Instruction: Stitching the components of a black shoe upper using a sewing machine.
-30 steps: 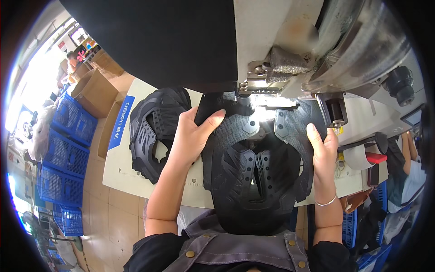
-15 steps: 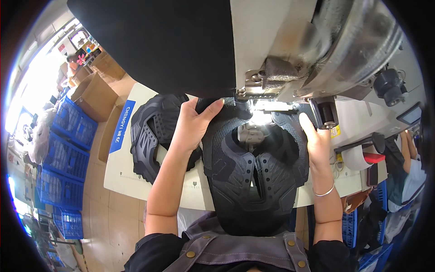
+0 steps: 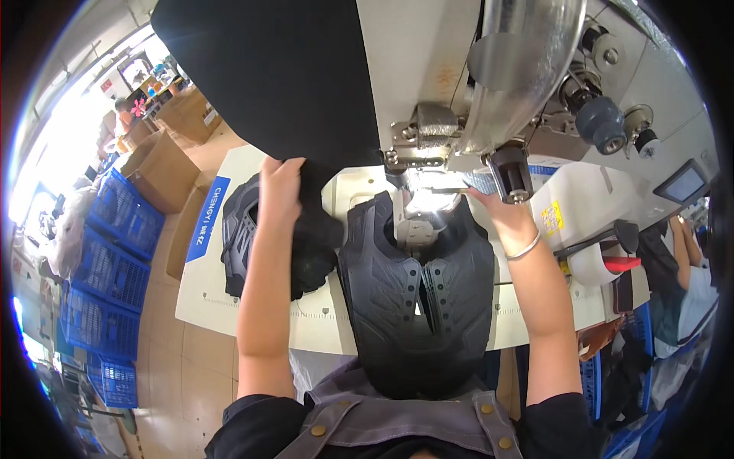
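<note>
- One black shoe upper [image 3: 378, 306] is lying at the frame's centre, its toe end pointing toward the lower edge.
- Left of centre, the left hand [image 3: 280, 191] is gripping a blurred black piece [image 3: 317, 218], which is partly covering another dark upper [image 3: 238, 237].
- Right of centre, the right hand [image 3: 505, 218] is reaching beside a glaring lamp [image 3: 430, 197]; whether its fingers are holding anything is impossible to make out.
- Across the upper right, a pale sewing machine [image 3: 417, 53] is standing over the table [image 3: 321, 325].

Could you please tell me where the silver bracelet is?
In the head view, the silver bracelet circles the right hand's wrist, right of the central black shoe upper.
</note>
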Action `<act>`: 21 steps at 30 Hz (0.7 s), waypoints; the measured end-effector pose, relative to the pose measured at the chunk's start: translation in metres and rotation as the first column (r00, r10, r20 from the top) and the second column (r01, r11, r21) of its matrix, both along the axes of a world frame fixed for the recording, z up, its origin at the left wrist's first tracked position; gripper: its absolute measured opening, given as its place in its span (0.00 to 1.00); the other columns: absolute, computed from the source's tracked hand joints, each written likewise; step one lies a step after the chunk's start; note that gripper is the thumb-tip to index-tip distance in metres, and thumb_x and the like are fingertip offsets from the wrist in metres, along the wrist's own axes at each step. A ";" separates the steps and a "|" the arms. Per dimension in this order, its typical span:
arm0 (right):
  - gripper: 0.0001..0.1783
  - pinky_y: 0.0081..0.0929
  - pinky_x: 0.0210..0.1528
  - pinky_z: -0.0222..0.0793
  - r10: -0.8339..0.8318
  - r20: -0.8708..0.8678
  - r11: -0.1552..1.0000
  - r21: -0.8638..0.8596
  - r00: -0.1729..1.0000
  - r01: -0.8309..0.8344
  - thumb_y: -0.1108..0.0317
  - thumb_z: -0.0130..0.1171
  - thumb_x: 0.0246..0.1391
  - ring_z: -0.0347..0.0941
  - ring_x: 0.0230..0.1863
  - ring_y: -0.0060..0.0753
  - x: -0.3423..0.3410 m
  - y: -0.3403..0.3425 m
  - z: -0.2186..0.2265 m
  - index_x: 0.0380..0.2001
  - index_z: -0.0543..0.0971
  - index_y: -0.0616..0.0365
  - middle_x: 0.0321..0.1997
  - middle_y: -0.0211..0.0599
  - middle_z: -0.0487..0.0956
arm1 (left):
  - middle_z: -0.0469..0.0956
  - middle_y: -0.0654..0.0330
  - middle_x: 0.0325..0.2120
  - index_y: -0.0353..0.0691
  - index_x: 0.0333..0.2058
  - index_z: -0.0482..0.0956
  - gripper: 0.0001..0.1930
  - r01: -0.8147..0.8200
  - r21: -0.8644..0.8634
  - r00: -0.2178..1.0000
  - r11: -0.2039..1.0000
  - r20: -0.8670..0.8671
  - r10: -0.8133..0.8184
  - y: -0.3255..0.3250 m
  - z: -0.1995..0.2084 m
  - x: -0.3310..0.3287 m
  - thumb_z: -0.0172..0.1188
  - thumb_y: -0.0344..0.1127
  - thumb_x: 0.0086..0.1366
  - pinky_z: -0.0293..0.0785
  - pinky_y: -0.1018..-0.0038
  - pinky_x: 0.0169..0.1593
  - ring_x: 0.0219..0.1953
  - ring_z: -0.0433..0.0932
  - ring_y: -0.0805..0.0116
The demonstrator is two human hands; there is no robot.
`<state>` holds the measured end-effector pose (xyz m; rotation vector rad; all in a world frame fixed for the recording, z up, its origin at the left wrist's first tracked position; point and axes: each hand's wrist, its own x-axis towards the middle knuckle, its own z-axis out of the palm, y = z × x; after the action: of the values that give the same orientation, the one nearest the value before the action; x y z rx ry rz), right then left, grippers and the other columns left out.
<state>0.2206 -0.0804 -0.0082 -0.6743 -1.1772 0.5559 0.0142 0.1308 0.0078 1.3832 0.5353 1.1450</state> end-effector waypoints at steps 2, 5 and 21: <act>0.20 0.20 0.39 0.65 -0.250 0.059 0.967 -0.038 0.967 0.252 0.67 0.54 0.47 0.70 0.36 0.21 0.006 0.001 -0.018 0.44 0.68 0.62 0.38 0.35 0.73 | 0.73 0.58 0.38 0.30 0.43 0.70 0.14 -0.021 0.004 1.000 1.000 0.021 0.021 -0.015 0.007 -0.026 0.51 0.29 0.59 0.66 0.76 0.46 0.39 0.71 0.71; 0.15 0.15 0.27 0.65 0.085 -0.321 0.949 -0.263 0.943 -0.175 0.67 0.52 0.51 0.68 0.24 0.18 0.030 -0.009 -0.036 0.41 0.69 0.63 0.31 0.34 0.74 | 0.74 0.58 0.39 0.31 0.44 0.70 0.14 -0.082 -0.038 0.997 0.996 -0.005 0.082 -0.019 -0.021 -0.072 0.51 0.30 0.60 0.66 0.76 0.48 0.41 0.72 0.70; 0.10 0.11 0.27 0.63 -0.487 0.369 0.601 -0.515 0.791 0.611 0.74 0.47 0.52 0.67 0.24 0.16 -0.058 -0.138 -0.047 0.37 0.73 0.64 0.29 0.34 0.76 | 0.74 0.62 0.39 0.34 0.45 0.70 0.13 -0.138 0.022 0.974 0.990 0.184 0.132 -0.006 -0.024 -0.151 0.51 0.31 0.61 0.67 0.78 0.45 0.40 0.72 0.74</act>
<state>0.1630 -0.2179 -0.0555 -1.6386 -0.8671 0.3269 -0.1372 0.1249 -0.0160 1.2705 0.4858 1.3818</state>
